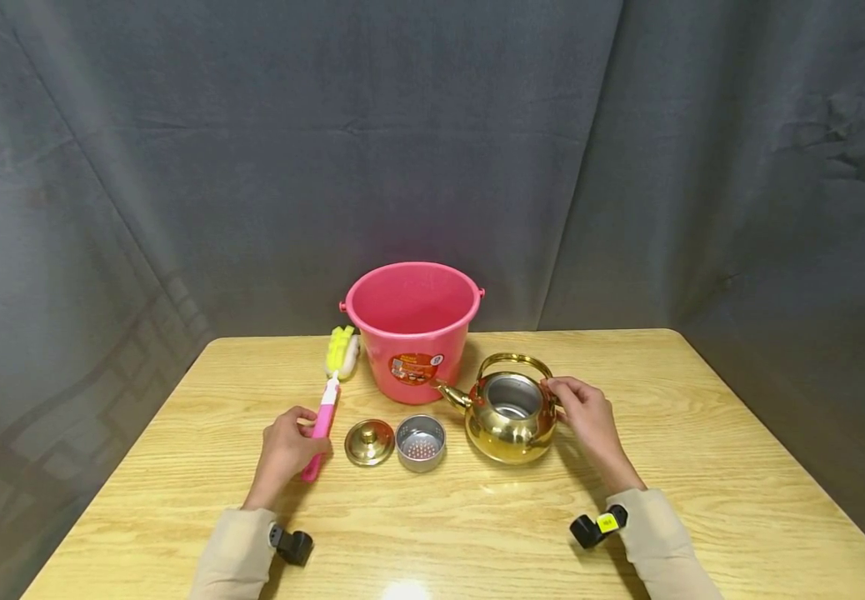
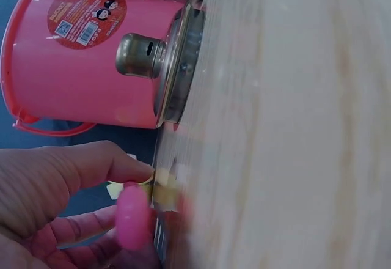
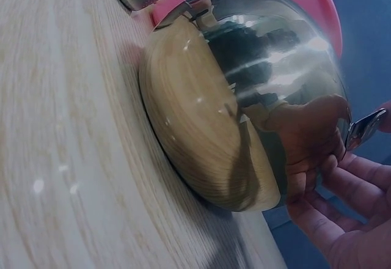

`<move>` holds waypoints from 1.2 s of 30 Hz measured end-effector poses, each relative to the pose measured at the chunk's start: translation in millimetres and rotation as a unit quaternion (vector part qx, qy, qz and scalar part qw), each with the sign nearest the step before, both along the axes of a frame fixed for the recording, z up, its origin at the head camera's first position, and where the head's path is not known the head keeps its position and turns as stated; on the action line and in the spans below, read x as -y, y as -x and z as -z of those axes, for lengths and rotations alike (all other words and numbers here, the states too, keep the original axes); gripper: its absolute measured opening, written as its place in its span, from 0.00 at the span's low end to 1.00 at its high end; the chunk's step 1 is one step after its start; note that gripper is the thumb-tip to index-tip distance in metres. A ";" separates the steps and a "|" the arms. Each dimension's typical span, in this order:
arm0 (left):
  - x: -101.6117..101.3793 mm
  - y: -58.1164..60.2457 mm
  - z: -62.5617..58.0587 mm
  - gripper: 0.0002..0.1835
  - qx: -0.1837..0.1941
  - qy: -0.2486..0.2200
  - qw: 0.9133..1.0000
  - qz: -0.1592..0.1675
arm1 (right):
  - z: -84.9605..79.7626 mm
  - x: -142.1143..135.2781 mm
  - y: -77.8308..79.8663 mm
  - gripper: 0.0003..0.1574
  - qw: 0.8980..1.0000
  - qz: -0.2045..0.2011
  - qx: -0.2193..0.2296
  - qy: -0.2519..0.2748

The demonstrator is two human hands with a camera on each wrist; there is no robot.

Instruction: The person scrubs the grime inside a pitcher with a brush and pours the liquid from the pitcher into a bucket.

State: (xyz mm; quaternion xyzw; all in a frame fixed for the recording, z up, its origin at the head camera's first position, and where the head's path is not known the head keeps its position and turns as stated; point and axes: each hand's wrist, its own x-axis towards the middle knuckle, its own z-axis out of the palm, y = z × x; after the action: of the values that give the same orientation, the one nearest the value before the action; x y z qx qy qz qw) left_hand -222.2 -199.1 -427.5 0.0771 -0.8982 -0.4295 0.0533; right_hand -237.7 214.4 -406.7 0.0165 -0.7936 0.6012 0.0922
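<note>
Gold kettle (image 1: 507, 437) (mirror-bright, open-topped), handle (image 1: 513, 358) pinched by right hand (image 1: 586, 414), pink-handled yellow-headed brush (image 1: 330, 392) pinched by left hand (image 1: 288, 446)

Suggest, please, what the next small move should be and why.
I would probably lift the brush toward the open kettle: the left grip holds the pink handle, the right grip touches the kettle, and the lid and strainer are both off it.

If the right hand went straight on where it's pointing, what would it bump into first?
Most likely the gold kettle. The right hand points at the kettle's side, and its fingers seem to touch it near the handle, though exact contact is hard to judge.
</note>
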 end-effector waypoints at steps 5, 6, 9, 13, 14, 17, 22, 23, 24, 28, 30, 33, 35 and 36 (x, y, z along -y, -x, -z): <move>2.9 0.0 -0.2 0.24 -0.009 0.002 1.000 -0.002 | -0.3 -0.5 0.5 0.28 1.000 -0.001 0.002 0.001; 3.1 0.3 -0.1 0.24 -0.010 -0.006 1.000 -0.001 | -0.2 -0.5 0.7 0.28 1.000 -0.002 0.002 0.001; 2.4 0.6 -0.8 0.25 -0.010 -0.040 0.999 -0.002 | -0.3 -0.4 1.5 0.28 1.000 -0.002 -0.002 0.004; 0.9 1.9 -1.5 0.23 -0.012 -0.082 0.996 -0.012 | -0.7 0.1 2.5 0.28 1.000 -0.001 -0.006 0.007; 0.6 2.0 -1.8 0.22 -0.013 -0.085 0.996 -0.017 | -0.9 0.3 2.5 0.28 1.000 -0.001 -0.006 0.007; 0.2 2.9 -1.7 0.21 -0.014 -0.085 0.996 -0.030 | -0.8 0.9 2.1 0.28 1.000 -0.004 -0.007 0.009; 0.5 4.6 -1.1 0.19 -0.028 -0.058 0.996 -0.055 | 1.0 1.5 2.1 0.27 1.000 0.003 -0.011 0.011; 0.7 5.1 -1.0 0.19 -0.034 -0.050 0.996 -0.059 | 1.5 1.5 2.3 0.27 1.000 0.004 -0.013 0.010; 1.0 5.4 -0.9 0.18 -0.039 -0.041 0.996 -0.063 | 2.2 1.4 2.8 0.27 1.000 0.006 -0.015 0.010; 3.0 5.8 -1.3 0.17 -0.056 -0.016 0.996 -0.070 | 4.3 0.8 3.6 0.27 1.000 0.010 -0.018 0.001; 3.9 5.6 -2.4 0.17 -0.065 -0.011 0.995 -0.070 | 4.4 0.0 3.7 0.27 1.000 0.005 -0.018 -0.005; 4.9 5.6 -4.7 0.16 -0.081 -0.007 0.995 -0.064 | 4.5 -0.3 3.6 0.27 1.000 0.009 -0.018 -0.003; 5.4 5.9 -6.0 0.16 -0.089 -0.007 0.994 -0.059 | 3.7 -0.4 3.3 0.26 1.000 0.007 -0.022 -0.005; 5.8 6.1 -6.1 0.15 -0.092 -0.006 0.994 -0.057 | 3.6 -0.2 3.2 0.26 1.000 0.009 -0.023 -0.002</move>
State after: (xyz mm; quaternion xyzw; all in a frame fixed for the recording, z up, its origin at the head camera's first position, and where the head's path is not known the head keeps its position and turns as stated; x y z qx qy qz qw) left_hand -228.3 -204.9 -421.4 0.0884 -0.8809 -0.4366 0.1599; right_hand -240.9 214.6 -410.3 0.0231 -0.7926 0.5983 0.1155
